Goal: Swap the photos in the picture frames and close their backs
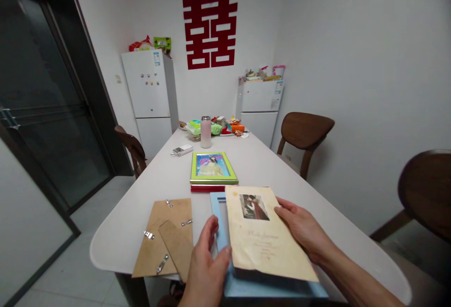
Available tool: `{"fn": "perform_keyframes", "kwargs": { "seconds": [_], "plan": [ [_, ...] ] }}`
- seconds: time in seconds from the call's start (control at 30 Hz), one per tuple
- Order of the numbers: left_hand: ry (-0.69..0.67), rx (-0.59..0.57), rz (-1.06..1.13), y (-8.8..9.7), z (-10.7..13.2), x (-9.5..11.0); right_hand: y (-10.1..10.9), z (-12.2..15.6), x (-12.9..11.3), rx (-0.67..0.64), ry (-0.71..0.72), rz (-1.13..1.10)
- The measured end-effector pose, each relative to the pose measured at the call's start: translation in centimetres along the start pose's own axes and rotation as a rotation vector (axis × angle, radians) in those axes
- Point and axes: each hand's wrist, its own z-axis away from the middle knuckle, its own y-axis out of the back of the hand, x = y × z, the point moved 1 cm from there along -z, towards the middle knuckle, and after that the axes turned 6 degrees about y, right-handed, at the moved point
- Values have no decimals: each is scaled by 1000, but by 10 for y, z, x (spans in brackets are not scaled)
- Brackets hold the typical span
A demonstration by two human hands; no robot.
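A yellowed paper sheet (262, 241) with a small photo printed near its top lies on a light blue picture frame (225, 250) at the table's near edge. My left hand (206, 262) grips the frame's left side, thumb on the sheet's left edge. My right hand (305, 232) rests on the sheet's right edge, fingers laid flat on it. A brown frame backing board (162, 236) with metal clips and a fold-out stand lies just left of the blue frame.
A green-framed picture (212, 166) sits stacked on a red frame (207, 188) mid-table (268, 166). Farther back stand a pink bottle (206, 132), a white device (182, 150) and snack clutter. Wooden chairs (303, 133) flank the table; two white fridges (150, 95) stand behind.
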Motion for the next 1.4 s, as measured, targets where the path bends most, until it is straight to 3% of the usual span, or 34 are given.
{"fn": "perform_keyframes", "kwargs": {
  "seconds": [0.13,0.23,0.37,0.6,0.77,0.87,0.93,1.03,1.1,1.2,1.27,1.33,1.4],
  "plan": [
    [-138,-183,-497,2,4,-13,18,-13,3,-48,-9,198],
    [-231,-334,-739,-1,4,-20,11,-19,9,-54,44,329],
    [-308,-421,-953,-4,2,-23,-3,-24,14,-7,179,565],
    [-355,-481,-1085,-5,3,-15,-1,-26,10,25,381,1124],
    [-266,-483,-1128,-11,3,-7,-3,-18,14,32,411,1535],
    [-258,-469,-1152,-14,3,-9,-5,-16,20,65,461,1653],
    [-332,-468,-1133,-10,4,-14,-4,-18,22,94,471,1658],
    [-541,-442,-1082,15,10,-23,-4,-19,18,126,426,1615],
    [-629,-322,-1108,46,15,-28,-12,-15,12,89,465,1544],
    [-571,6,-1246,103,20,-33,-43,5,6,-130,622,1355],
    [-496,155,-1347,135,20,-35,-73,23,9,-333,659,1248],
    [-419,214,-1400,156,18,-36,-104,41,19,-486,693,1215],
    [-383,228,-1398,166,16,-37,-130,52,34,-534,728,1216]
  ]
}}
